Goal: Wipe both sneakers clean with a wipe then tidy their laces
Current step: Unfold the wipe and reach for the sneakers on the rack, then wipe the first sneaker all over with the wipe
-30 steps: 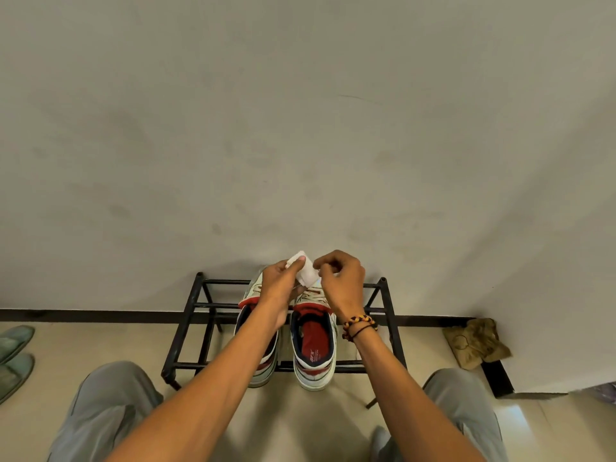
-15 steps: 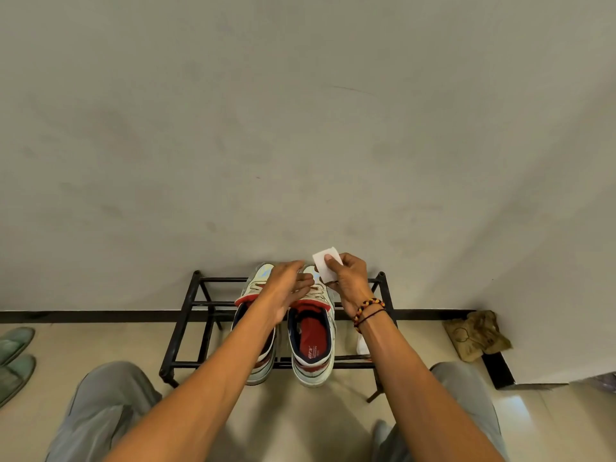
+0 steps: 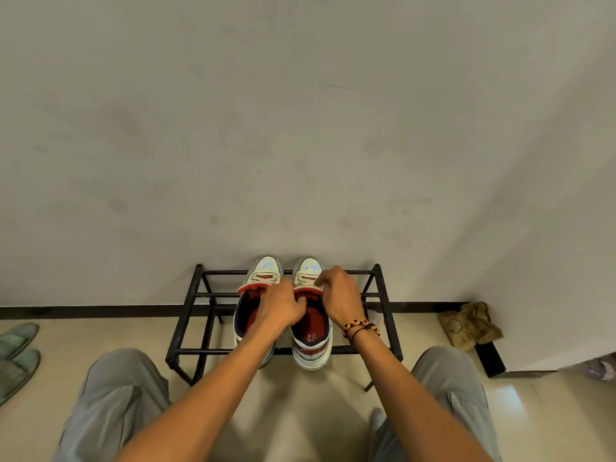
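Both sneakers [image 3: 311,315] side by side on black rack [image 3: 186,315]. Left hand [image 3: 283,305] at right shoe's collar, right hand [image 3: 338,291] at laces; grip closure unclear. Wipe unseen. Steady shoe, draw laces evenly.

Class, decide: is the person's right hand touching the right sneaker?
Touching. The head view shows the right hand lying on the right sneaker, fingers curled down onto its laces.

Head view only: looking forward and down from above, close over shoe rack [image 3: 186,315] against wall [image 3: 300,128].
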